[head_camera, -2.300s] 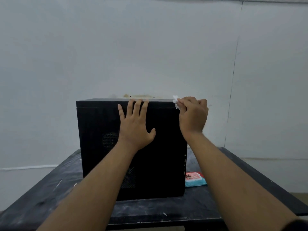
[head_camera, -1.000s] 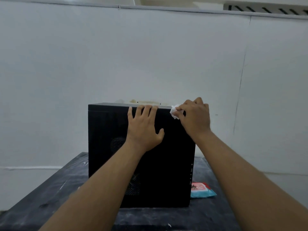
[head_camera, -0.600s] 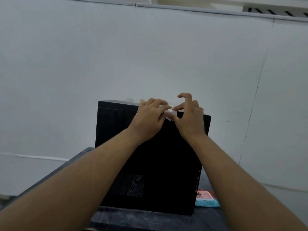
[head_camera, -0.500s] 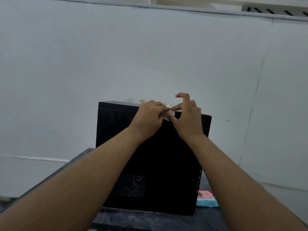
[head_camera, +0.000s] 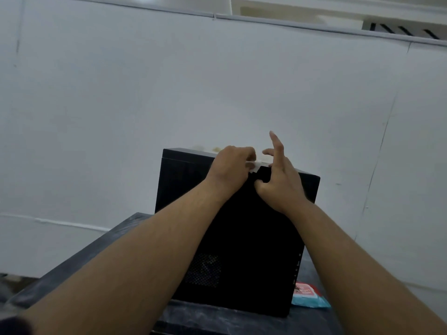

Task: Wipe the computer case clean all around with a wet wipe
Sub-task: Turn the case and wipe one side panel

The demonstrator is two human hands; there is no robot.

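Black and boxy, the case stands upright on a dark, scuffed table, its broad side panel facing the camera and its top edge tilted down to the right in this wide view. A mesh vent shows low on that panel, and a column of small marks runs down the right front edge, too small to read. The wipe, a small white crumpled piece, sits at the case's top near edge, between the two hands. The left hand rests over that edge with its fingers curled in tight, pinching the left end of the wipe. The right hand is just beside it, spread wide: one finger points straight up, another reaches forward over the top, and the thumb lies lower against the side panel, well clear of the wipe, so this hand holds nothing. Its inner edge meets the right end of the wipe, or nearly so; contact there is hard to judge. Both bare forearms reach in from the bottom of the view, crossing in front of the panel. To the right of the case's base, a red and blue pack lies flat on the table, partly hidden behind the case corner. Behind it all runs a plain white wall, with a slatted grille at the upper right.
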